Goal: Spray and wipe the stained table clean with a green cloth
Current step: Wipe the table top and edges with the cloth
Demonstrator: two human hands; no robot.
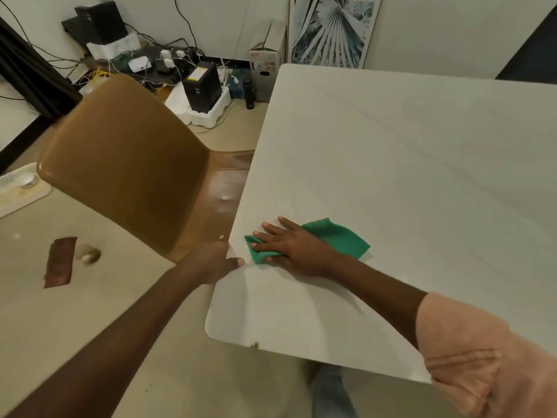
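A white marble-look table (407,164) fills the right of the view. A green cloth (337,239) lies flat near its left edge. My right hand (289,242) presses down on the cloth with straight, spread fingers. My left hand (215,260) holds the table's left edge, thumb on top and fingers curled under the rim. A small brown stain (254,345) sits at the near left corner of the table. No spray bottle is in view.
A tan chair (126,164) stands close against the table's left side. On the floor behind it lie cables, a black box in white foam (202,89), a cardboard box (265,64) and a framed picture (331,31). A brown strip (60,262) lies on the floor.
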